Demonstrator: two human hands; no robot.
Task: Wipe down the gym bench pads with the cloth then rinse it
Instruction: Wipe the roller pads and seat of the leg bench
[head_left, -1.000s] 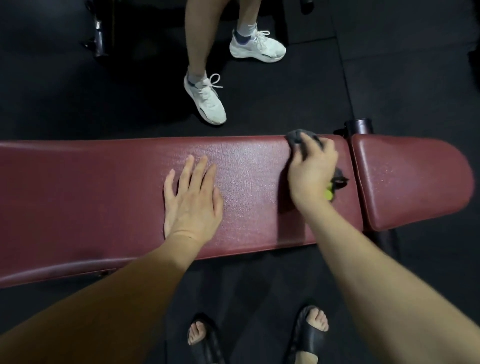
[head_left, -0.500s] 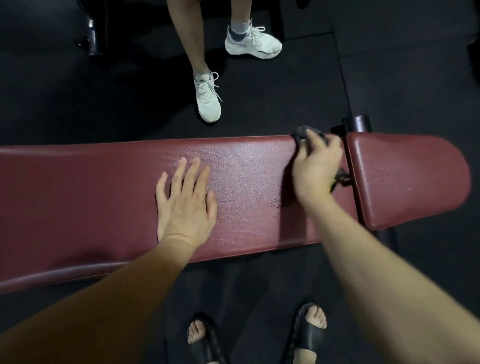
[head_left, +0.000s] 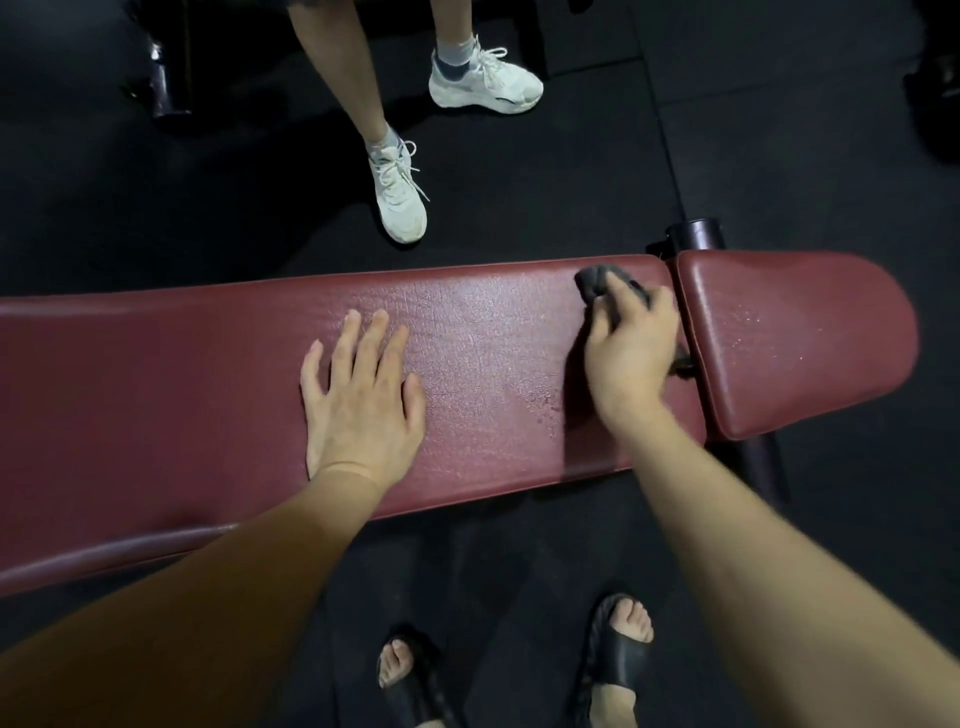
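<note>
The grey cloth (head_left: 597, 280) was gripped by the right hand (head_left: 631, 353) on the maroon backrest pad (head_left: 493, 338). The left hand (head_left: 363, 400) was laid flat, fingers spread.

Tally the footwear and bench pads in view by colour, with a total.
White sneakers: 2
Black sandals: 2
Maroon bench pads: 2
Total: 6

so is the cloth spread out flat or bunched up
Bunched up. The dark grey cloth is a wad gripped in the right hand and pressed on the long bench pad; only a rounded lump shows past the fingers.
</note>
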